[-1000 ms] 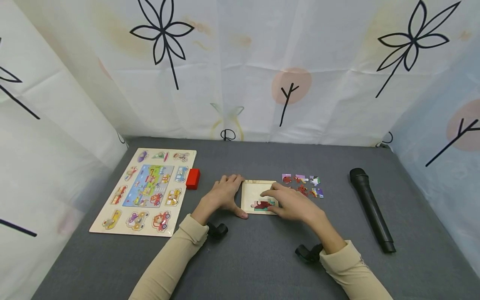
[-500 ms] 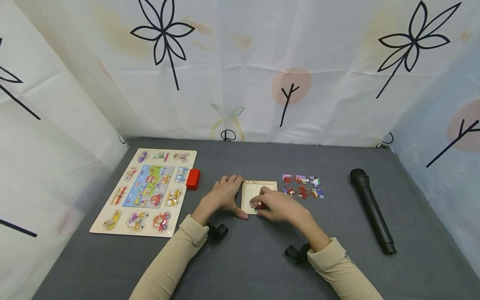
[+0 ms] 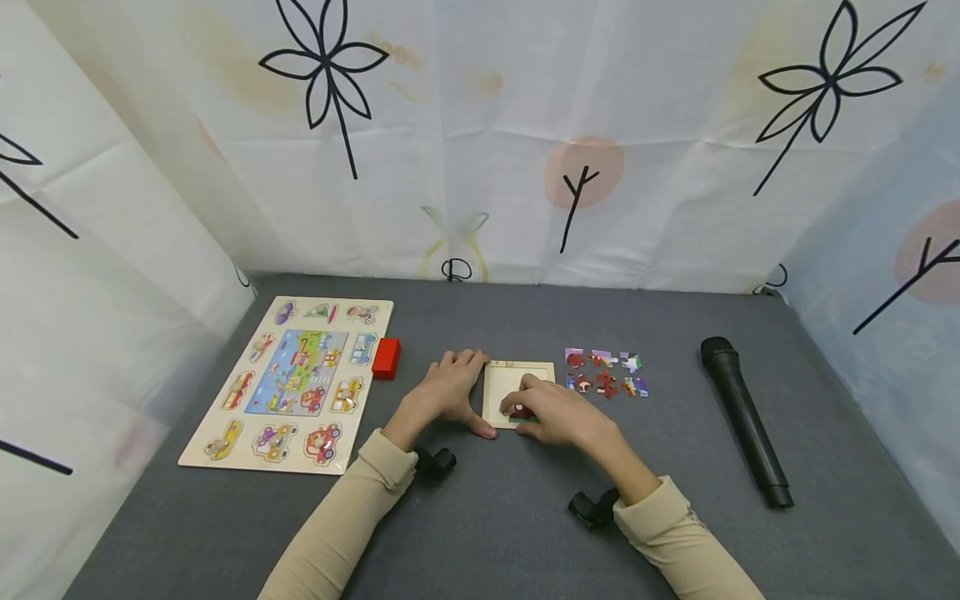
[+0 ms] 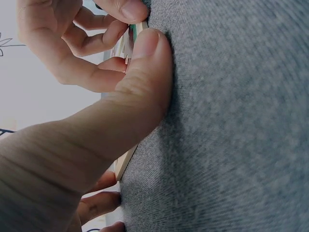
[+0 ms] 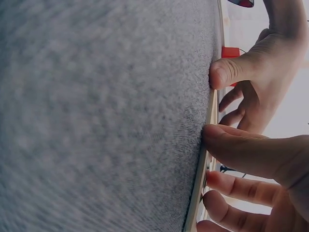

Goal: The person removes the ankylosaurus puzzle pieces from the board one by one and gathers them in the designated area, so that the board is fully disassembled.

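A small square wooden puzzle tray (image 3: pixel 501 379) lies on the table between both hands. My left hand (image 3: pixel 453 389) spans its left side, the thumb against the near edge and the fingers at the far left corner. My right hand (image 3: pixel 557 410) is over the tray's near part, its fingers curled and their tips down on a jigsaw piece, mostly hidden. Beside them a dark red and green patch of joined jigsaw pieces (image 3: pixel 523 413) shows, partly covered. In the right wrist view the right thumb (image 5: pixel 219 137) touches the tray's near edge. Several loose jigsaw pieces (image 3: pixel 605 382) lie right of the tray.
A large wooden picture board with vehicle shapes (image 3: pixel 202 446) lies at the left, a red block (image 3: pixel 386 358) at its right edge. A black microphone (image 3: pixel 745 421) lies at the right. Printed white cloth (image 3: pixel 510 183) hangs behind the grey table (image 3: pixel 510 517).
My right hand has moved left across the tray and lowered its fingertips towards the tray's near left part. Over the last half second it barely moves. The left hand stays in place.
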`<move>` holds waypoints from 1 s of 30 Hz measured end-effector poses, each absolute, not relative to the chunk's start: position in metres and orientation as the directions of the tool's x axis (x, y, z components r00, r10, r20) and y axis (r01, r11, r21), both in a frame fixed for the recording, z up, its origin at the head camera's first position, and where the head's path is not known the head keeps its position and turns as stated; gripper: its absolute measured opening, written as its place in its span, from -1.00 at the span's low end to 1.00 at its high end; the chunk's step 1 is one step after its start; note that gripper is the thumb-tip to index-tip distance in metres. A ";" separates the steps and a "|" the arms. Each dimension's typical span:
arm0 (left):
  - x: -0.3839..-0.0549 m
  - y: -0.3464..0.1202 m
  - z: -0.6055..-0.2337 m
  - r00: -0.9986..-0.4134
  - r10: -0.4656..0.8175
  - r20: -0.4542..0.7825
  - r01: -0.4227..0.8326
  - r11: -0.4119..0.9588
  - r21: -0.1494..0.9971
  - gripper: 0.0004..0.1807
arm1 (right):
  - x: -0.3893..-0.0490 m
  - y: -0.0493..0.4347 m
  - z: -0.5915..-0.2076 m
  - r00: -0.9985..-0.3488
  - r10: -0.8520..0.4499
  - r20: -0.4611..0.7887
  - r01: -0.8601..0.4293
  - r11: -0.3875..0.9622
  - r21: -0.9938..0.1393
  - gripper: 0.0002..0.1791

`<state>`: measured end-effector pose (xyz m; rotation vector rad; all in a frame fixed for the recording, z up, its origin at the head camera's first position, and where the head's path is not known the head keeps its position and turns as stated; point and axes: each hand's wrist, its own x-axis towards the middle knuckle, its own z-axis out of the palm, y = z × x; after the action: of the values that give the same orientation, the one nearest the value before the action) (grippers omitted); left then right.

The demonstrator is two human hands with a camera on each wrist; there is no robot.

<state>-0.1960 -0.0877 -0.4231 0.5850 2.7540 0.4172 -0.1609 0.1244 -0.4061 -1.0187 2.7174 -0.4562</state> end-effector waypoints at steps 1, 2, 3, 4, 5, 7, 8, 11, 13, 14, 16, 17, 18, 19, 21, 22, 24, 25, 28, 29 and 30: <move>-0.196 -0.088 -0.423 -0.874 0.432 -0.223 0.346 0.875 0.337 0.31 | -0.161 0.125 -0.407 -0.739 -0.669 -0.076 -0.607 0.712 -0.353 -0.70; -0.196 -0.088 -0.423 -0.874 0.432 -0.222 0.347 0.875 0.338 0.31 | -0.161 0.125 -0.407 -0.739 -0.670 -0.072 -0.611 0.710 -0.350 -0.70; -0.196 -0.088 -0.423 -0.874 0.433 -0.221 0.348 0.874 0.339 0.32 | -0.161 0.125 -0.408 -0.738 -0.671 -0.069 -0.613 0.710 -0.347 -0.70; -0.196 -0.088 -0.423 -0.873 0.434 -0.221 0.349 0.874 0.339 0.32 | -0.161 0.125 -0.408 -0.739 -0.671 -0.068 -0.614 0.711 -0.343 -0.70; -0.196 -0.088 -0.423 -0.873 0.435 -0.222 0.349 0.874 0.339 0.32 | -0.161 0.125 -0.409 -0.739 -0.670 -0.068 -0.615 0.712 -0.339 -0.70; -0.196 -0.088 -0.423 -0.872 0.436 -0.222 0.350 0.873 0.339 0.32 | -0.161 0.125 -0.410 -0.738 -0.672 -0.065 -0.618 0.712 -0.332 -0.70; -0.196 -0.088 -0.423 -0.872 0.436 -0.222 0.351 0.873 0.338 0.32 | -0.161 0.124 -0.410 -0.739 -0.671 -0.065 -0.619 0.714 -0.328 -0.70; -0.196 -0.088 -0.423 -0.872 0.435 -0.223 0.351 0.875 0.335 0.32 | -0.161 0.124 -0.410 -0.741 -0.669 -0.065 -0.619 0.717 -0.321 -0.69; -0.196 -0.088 -0.423 -0.872 0.435 -0.222 0.352 0.875 0.333 0.32 | -0.161 0.124 -0.410 -0.742 -0.668 -0.061 -0.618 0.717 -0.323 -0.69; -0.196 -0.088 -0.423 -0.872 0.436 -0.221 0.352 0.875 0.333 0.32 | -0.161 0.124 -0.409 -0.744 -0.666 -0.059 -0.616 0.718 -0.324 -0.69; -0.196 -0.088 -0.423 -0.873 0.436 -0.219 0.354 0.875 0.332 0.32 | -0.160 0.124 -0.409 -0.746 -0.664 -0.053 -0.614 0.716 -0.331 -0.68; -0.196 -0.088 -0.423 -0.873 0.437 -0.219 0.354 0.875 0.331 0.31 | -0.160 0.124 -0.409 -0.748 -0.662 -0.050 -0.611 0.717 -0.336 -0.68; -0.196 -0.088 -0.423 -0.872 0.437 -0.219 0.355 0.874 0.331 0.31 | -0.160 0.124 -0.409 -0.750 -0.660 -0.047 -0.609 0.717 -0.340 -0.68; -0.196 -0.088 -0.423 -0.872 0.437 -0.219 0.355 0.875 0.330 0.31 | -0.160 0.123 -0.409 -0.752 -0.658 -0.044 -0.607 0.717 -0.343 -0.68; -0.196 -0.088 -0.423 -0.872 0.437 -0.221 0.355 0.875 0.328 0.31 | -0.160 0.123 -0.409 -0.750 -0.660 -0.036 -0.610 0.713 -0.346 -0.68; -0.196 -0.088 -0.423 -0.872 0.436 -0.223 0.354 0.876 0.327 0.31 | -0.160 0.123 -0.409 -0.750 -0.661 -0.032 -0.611 0.711 -0.349 -0.68; -0.196 -0.088 -0.424 -0.872 0.435 -0.225 0.353 0.877 0.326 0.32 | -0.160 0.123 -0.409 -0.747 -0.665 -0.023 -0.616 0.705 -0.351 -0.69; -0.196 -0.088 -0.424 -0.872 0.434 -0.226 0.352 0.877 0.326 0.32 | -0.160 0.123 -0.409 -0.744 -0.668 -0.019 -0.621 0.701 -0.352 -0.69; -0.196 -0.088 -0.424 -0.873 0.432 -0.226 0.350 0.878 0.326 0.32 | -0.160 0.123 -0.410 -0.735 -0.678 -0.008 -0.631 0.689 -0.357 -0.71; -0.196 -0.088 -0.423 -0.873 0.432 -0.226 0.350 0.878 0.326 0.32 | -0.160 0.124 -0.410 -0.731 -0.682 -0.005 -0.635 0.684 -0.358 -0.72; -0.196 -0.088 -0.423 -0.873 0.432 -0.226 0.350 0.878 0.326 0.32 | -0.160 0.124 -0.410 -0.730 -0.683 -0.007 -0.636 0.683 -0.361 -0.72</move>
<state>-0.1964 -0.0877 -0.4233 0.5867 2.7555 0.3995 -0.1603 0.1236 -0.4097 -1.0844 2.7505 -0.5097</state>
